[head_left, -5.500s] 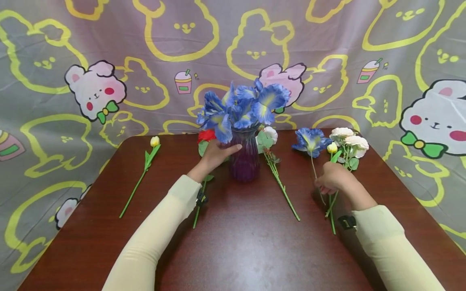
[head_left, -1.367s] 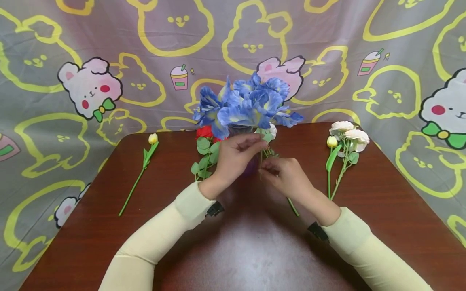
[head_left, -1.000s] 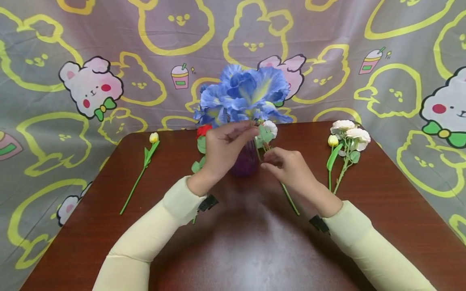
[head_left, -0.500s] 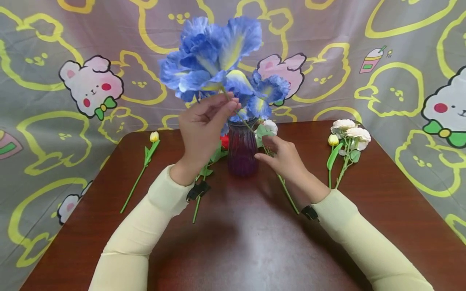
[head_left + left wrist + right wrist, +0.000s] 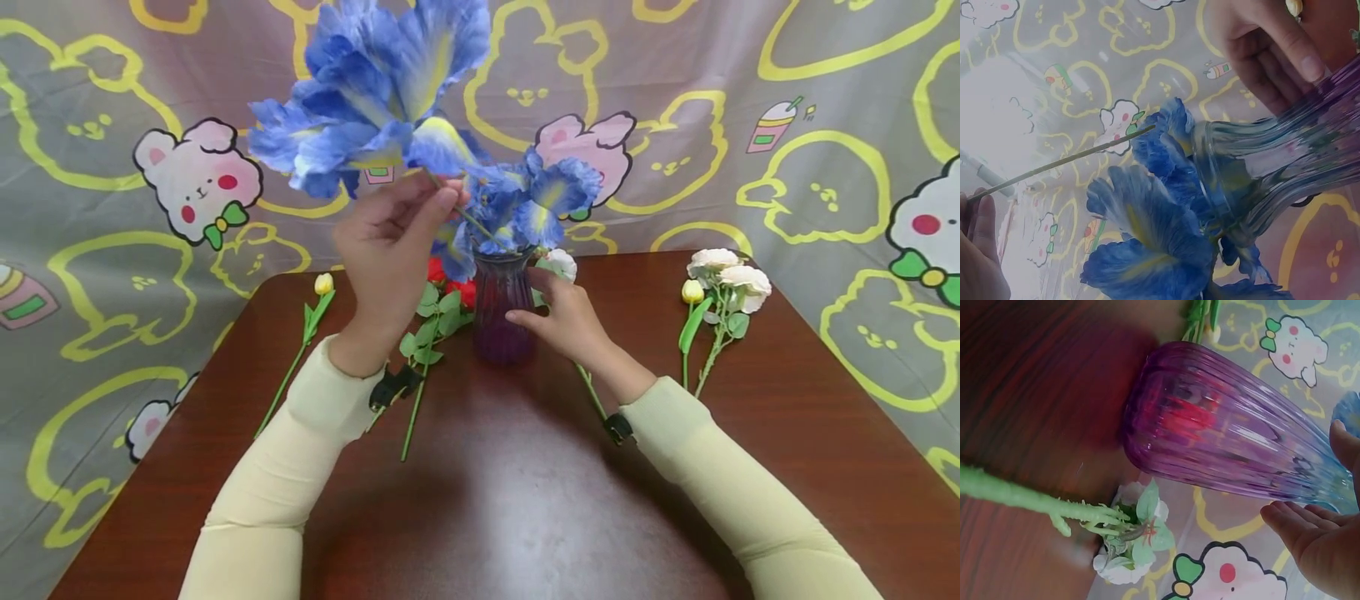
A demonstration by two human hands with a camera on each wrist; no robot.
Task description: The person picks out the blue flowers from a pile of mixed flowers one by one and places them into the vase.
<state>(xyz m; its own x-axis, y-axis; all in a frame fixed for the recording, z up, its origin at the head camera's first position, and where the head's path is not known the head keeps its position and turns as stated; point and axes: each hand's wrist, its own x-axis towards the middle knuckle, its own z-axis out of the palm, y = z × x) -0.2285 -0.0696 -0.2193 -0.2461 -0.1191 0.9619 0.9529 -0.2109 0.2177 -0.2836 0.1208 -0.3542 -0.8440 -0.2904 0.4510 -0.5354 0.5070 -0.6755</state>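
My left hand (image 5: 393, 250) pinches the thin stem of a blue artificial iris (image 5: 363, 100) and holds it up, bloom tilted left. The stem (image 5: 1066, 159) slants down toward the mouth of a ribbed purple-blue glass vase (image 5: 502, 312). In the left wrist view its tip overlaps the blooms there, and I cannot tell whether it is inside. More blue irises (image 5: 547, 196) stand in the vase. My right hand (image 5: 573, 325) is at the vase's right side, thumb in front, fingers extended along the far side. The right wrist view shows fingertips (image 5: 1279, 519) close to the glass; firm contact is unclear.
Red roses (image 5: 457, 292) lie left of the vase, and a white rose (image 5: 558, 262) lies behind the right hand. A yellow tulip (image 5: 322, 285) lies far left. Another tulip (image 5: 692, 292) and pale roses (image 5: 742, 283) lie on the table (image 5: 525, 483) at the right.
The right hand picked up the iris from the right of the table, and its stem passed to the left hand. The left hand raised it leftward; the right hand let go and moved to the vase.
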